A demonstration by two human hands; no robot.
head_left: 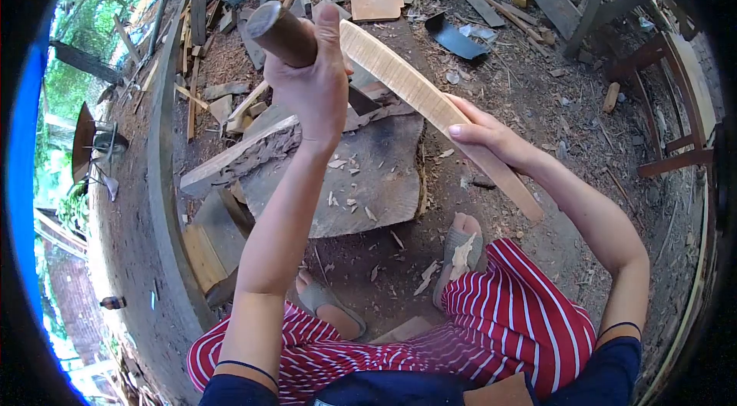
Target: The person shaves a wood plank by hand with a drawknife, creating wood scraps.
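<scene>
Left hand (311,91) fisted round the handle (280,34) — raised. Right hand (491,137) clasps the slat (414,87), long axis near-right to far-left, passing just right of the fist, above the block (376,168).

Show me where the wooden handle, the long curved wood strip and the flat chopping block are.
wooden handle (278,31), head view, on its round end above the left hand.
curved wood strip (399,80), head view, on its pale upper face.
chopping block (384,176), head view, on its bare top.
</scene>
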